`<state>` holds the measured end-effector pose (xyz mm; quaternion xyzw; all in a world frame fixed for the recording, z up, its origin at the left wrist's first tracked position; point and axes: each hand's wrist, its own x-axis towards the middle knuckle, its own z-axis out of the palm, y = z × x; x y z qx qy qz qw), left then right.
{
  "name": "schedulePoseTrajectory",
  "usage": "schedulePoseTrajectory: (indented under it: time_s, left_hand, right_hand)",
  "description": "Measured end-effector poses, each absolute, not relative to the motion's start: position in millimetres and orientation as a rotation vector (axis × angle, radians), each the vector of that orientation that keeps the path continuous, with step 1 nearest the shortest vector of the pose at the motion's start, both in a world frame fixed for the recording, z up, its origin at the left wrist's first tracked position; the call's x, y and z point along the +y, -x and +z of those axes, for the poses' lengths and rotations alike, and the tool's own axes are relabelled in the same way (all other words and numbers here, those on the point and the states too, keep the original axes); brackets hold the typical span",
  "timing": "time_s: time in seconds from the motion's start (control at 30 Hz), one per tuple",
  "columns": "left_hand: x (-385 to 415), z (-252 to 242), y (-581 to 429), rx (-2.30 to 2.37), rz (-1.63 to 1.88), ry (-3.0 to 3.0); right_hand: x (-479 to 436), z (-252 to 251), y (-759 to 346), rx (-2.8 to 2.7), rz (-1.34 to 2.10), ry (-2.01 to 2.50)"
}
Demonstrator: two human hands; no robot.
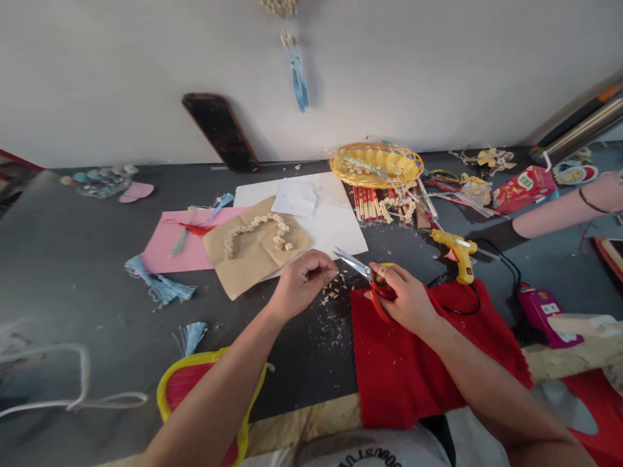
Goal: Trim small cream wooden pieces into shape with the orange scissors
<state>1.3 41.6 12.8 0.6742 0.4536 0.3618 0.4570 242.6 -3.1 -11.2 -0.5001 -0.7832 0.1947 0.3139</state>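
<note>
Red-handled scissors [357,264] are in my right hand [406,298], with fingers through the loops and the blades pointing up and left. My left hand [306,282] is closed in a pinch just left of the blades; what sits between its fingertips is too small to make out. Below both hands, small cut pale pieces [333,292] lie scattered on the dark table. Beyond my left hand, a curved string of cream bead-like clusters [256,227] rests on brown paper [219,259]. A red cloth [403,370] spreads beneath my right forearm.
A yellow glue gun [457,250] lies to the right, its cord near a purple power socket [545,311]. A wicker basket [335,170] stands at the back. Blue tassels [168,288] lie left. A phone [221,133] leans on the wall. A pink bottle [559,211] lies at right.
</note>
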Motion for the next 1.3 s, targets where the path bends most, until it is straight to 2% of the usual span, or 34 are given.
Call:
schedulePoseTrajectory:
  time_s: [0.13, 0.27, 0.83, 1.2, 1.3]
  left_hand:
    - [48.8, 17.3, 10.3, 1.123, 0.649, -2.066]
    - [48.6, 16.6, 10.7, 1.042, 0.508, -2.168]
    - [42.9, 10.4, 7.2, 1.052, 0.452, -2.296]
    - [33.6, 12.3, -2.8, 1.106, 0.25, -2.471]
    - [34.5, 11.8, -4.3, 1.14, 0.32, -2.419]
  right_hand:
    - [-2.4, -10.3, -242.6, -2.063, 0.516, 1.327]
    - [-2.8, -9.4, -240.1, -2.074, 0.518, 1.326]
    - [-2.6, -10.1, -238.6, -2.077, 0.486, 1.32]
    - [-2.3, -8.3, -238.4, -2.1, 0.485, 1.315]
    - [-2.5, -8.4, -238.8, -2.089, 0.488, 1.314]
